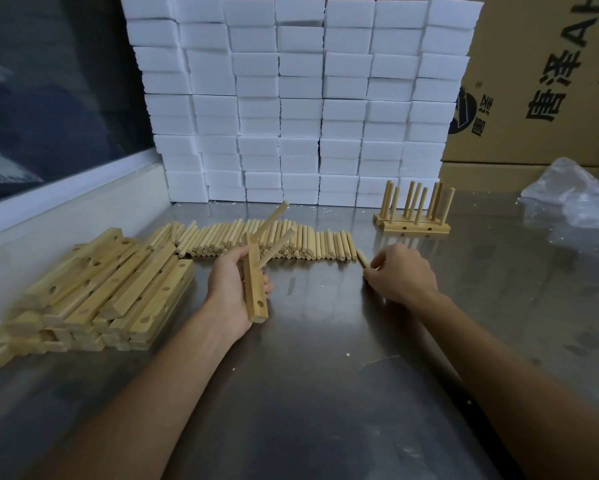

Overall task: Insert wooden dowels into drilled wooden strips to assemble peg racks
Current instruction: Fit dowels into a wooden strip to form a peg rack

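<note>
From the head camera, the left hand (234,285) grips a drilled wooden strip (254,289), fingers and thumb curled round its middle, holding it above the steel worktop (308,393) with one end toward the camera. Two dowels (273,237) already stand in that strip and slant away toward the back; at least one side hole near its lower end shows empty, so this rack looks only partly pegged.

The right hand (400,275) is down on the worktop at the right end of the loose dowel row (256,242), thumb and fingertips closing on a single dowel (362,257) that lies just apart from the rest. It seems to be pinching it, though the fingers hide most of the contact.

As for progress, finished racks (414,213) stand upright near the back right, pegs pointing up; they look like two set close together, but I cannot be sure of the count. To the left lies a large heap of undrilled-looking-no, drilled and unpegged strips (93,292), stacked several layers deep, and the dowel row is long. So, by my judgement, the job is in its early part: few racks done, one in hand, many strips left.

Behind all this rises a wall of white foam blocks (301,98), with cardboard boxes (540,81) and a crumpled plastic bag (575,199) at the right.
</note>
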{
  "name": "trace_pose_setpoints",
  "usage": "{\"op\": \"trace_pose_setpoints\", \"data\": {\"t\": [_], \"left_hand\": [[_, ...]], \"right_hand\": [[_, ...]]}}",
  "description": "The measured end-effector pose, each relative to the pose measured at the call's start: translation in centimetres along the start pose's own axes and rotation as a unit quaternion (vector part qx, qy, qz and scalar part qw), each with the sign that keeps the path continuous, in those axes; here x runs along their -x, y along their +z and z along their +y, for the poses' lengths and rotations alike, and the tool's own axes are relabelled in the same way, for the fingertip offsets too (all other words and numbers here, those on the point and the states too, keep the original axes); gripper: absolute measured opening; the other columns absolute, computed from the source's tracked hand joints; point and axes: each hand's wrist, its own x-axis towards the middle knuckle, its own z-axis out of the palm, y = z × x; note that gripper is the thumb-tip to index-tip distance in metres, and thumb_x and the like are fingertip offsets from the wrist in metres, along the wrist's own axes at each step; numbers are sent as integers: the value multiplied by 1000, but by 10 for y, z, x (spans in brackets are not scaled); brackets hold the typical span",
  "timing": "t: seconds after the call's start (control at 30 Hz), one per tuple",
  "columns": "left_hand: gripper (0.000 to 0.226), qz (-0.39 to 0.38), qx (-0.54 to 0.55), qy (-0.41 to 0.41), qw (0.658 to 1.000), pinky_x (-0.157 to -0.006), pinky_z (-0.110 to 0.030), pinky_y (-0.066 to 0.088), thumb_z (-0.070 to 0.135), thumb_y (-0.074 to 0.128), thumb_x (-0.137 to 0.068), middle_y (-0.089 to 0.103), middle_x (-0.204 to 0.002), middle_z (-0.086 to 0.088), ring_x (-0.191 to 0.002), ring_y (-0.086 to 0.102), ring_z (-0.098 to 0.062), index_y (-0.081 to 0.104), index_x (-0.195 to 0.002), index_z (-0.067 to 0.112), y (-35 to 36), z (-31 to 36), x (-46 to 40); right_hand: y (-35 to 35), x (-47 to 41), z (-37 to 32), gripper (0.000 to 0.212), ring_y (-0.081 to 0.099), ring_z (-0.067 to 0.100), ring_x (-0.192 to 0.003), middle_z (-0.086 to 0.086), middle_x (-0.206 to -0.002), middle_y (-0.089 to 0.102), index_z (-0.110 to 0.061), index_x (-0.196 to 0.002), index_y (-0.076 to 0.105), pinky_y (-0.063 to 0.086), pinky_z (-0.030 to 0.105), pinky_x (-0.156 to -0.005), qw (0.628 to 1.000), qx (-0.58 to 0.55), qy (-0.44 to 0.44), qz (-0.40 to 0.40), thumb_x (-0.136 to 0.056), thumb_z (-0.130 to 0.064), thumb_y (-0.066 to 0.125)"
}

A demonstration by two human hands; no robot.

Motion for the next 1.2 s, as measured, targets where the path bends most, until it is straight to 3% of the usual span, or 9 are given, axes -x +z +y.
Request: {"op": "trace_pose_setpoints", "data": {"t": [0.2,0.37,0.53,0.6,0.77,0.87,0.93,1.1,1.2], "left_hand": [[21,-2,-7,4,1000,-38,-24,39,24,53,-95,53,-58,-3,-43,45,-14,61,-96,4,-1,0,0],[21,-1,-15,4,1000,-38,-24,39,24,53,-95,52,-59,-4,-43,45,-14,60,-95,4,-1,0,0],[21,4,-21,3,1000,-38,-23,39,24,54,-95,53,-59,-3,-44,45,-13,60,-95,4,0,-1,1],[21,5,-22,1,1000,-38,-23,39,24,54,-95,52,-60,-3,-44,45,-13,60,-94,3,0,-1,1],[22,5,2,-6,1000,-40,-24,44,23,53,-96,59,-63,-6,-49,53,-16,62,-100,3,0,0,2],[21,3,29,-9,1000,-44,-23,51,18,52,-98,73,-75,-13,-62,67,-22,62,-109,4,0,1,2],[21,2,46,-14,999,-55,-26,59,15,53,-98,75,-84,-17,-72,72,-26,63,-112,2,1,1,2],[21,11,85,-9,996,-61,-31,61,11,55,-98,74,-73,-16,-71,75,-26,65,-107,-5,3,0,0],[21,14,91,-14,996,-60,-32,61,13,54,-99,73,-73,-16,-72,75,-25,65,-105,-4,3,0,1]], "right_hand": [[-2,0,1,20,67,20,-66,6,-74,70,-9,-81,71,61,36,-66,1000,-20,9,16,-93,-23,63],[-10,-6,-1,21,58,14,-58,1,-69,63,-11,-85,67,46,26,-52,986,-88,-24,142,-98,-25,59],[-17,-8,-8,37,51,16,-55,7,-64,61,-8,-77,64,46,35,-56,967,-174,-40,183,-101,-34,53],[-18,-6,-12,39,50,15,-56,8,-67,63,-8,-76,66,45,34,-56,962,-222,-45,153,-101,-34,52],[-11,6,-22,27,54,13,-62,6,-70,67,-9,-81,72,47,29,-60,943,-325,-70,-24,-96,-29,62],[-3,11,-29,22,58,5,-59,3,-74,70,-8,-85,73,46,18,-56,938,-325,-108,-60,-94,-27,66],[1,13,-33,22,58,-1,-57,0,-75,71,-9,-86,73,46,13,-54,941,-305,-132,-64,-93,-29,66],[5,16,-37,18,64,8,-67,2,-80,72,-11,-89,69,55,23,-65,942,-278,-165,-88,-92,-29,68],[4,17,-37,13,65,11,-79,-4,-89,68,-23,-103,68,57,30,-74,954,-174,-220,-109,-92,-31,67]]}}
